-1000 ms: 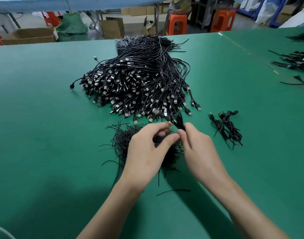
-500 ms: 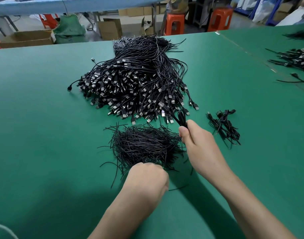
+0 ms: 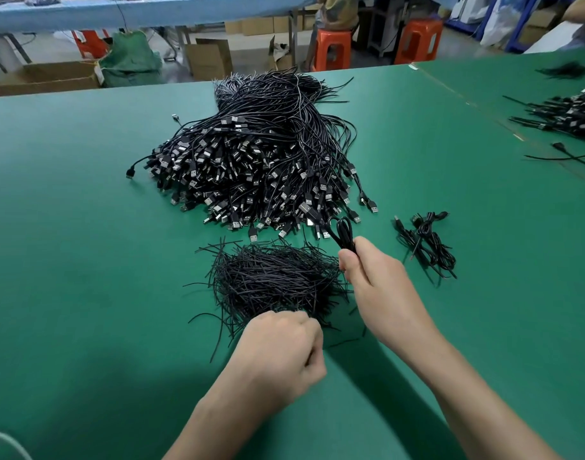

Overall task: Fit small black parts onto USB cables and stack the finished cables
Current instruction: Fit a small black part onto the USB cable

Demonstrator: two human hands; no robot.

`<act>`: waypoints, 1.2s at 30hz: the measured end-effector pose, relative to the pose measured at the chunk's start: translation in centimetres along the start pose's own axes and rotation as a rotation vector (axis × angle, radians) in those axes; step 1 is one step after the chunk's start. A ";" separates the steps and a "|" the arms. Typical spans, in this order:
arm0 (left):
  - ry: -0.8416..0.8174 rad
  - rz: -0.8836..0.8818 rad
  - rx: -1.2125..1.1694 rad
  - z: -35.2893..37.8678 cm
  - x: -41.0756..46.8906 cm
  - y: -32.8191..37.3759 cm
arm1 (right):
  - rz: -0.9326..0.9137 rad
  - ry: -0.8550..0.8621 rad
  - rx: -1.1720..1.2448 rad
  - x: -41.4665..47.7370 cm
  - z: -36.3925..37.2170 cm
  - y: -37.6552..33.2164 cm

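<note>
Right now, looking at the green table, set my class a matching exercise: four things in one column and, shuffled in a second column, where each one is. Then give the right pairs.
Things
1. large pile of USB cables
2. heap of thin black strips
3. small stack of bundled cables
4. looped cable

Places
A. gripped in the right hand
B. far middle of the table
C. lying to the right of the right hand
D. just beyond the left hand

Pairs: 1-B, 2-D, 3-C, 4-A

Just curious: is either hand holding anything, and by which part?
The right hand grips a looped cable by its gathered strands, loop sticking out above. Whether the curled left hand holds anything cannot be told.
</note>
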State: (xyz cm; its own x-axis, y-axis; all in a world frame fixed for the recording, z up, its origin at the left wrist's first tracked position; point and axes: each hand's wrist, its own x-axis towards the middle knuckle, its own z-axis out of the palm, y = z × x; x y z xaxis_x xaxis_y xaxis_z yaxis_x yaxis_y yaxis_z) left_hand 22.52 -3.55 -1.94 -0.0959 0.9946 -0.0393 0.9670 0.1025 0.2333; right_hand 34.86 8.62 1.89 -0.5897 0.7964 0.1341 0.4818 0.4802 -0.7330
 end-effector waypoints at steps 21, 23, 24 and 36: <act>0.317 -0.227 -1.430 -3.1 3.5 -1.2 | -0.085 -0.083 -0.029 -0.7 1.6 0.2; 0.298 -0.234 -1.467 -3.1 3.4 -1.3 | -0.082 -0.067 -0.003 -0.6 1.5 0.2; 0.289 -0.236 -1.476 -3.0 3.4 -1.4 | -0.077 -0.063 0.004 -0.6 1.4 0.3; 0.259 -0.194 -1.388 -3.0 3.1 -1.6 | -0.038 -0.073 -0.033 -1.1 1.2 0.0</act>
State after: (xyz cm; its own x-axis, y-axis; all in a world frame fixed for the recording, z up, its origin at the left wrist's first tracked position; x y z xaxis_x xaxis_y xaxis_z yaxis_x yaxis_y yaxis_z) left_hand 19.95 -0.60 0.49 -0.3837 0.9226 -0.0400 -0.0638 0.0167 0.9978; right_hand 34.70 7.34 0.90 -0.6534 0.7488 0.1114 0.4782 0.5224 -0.7060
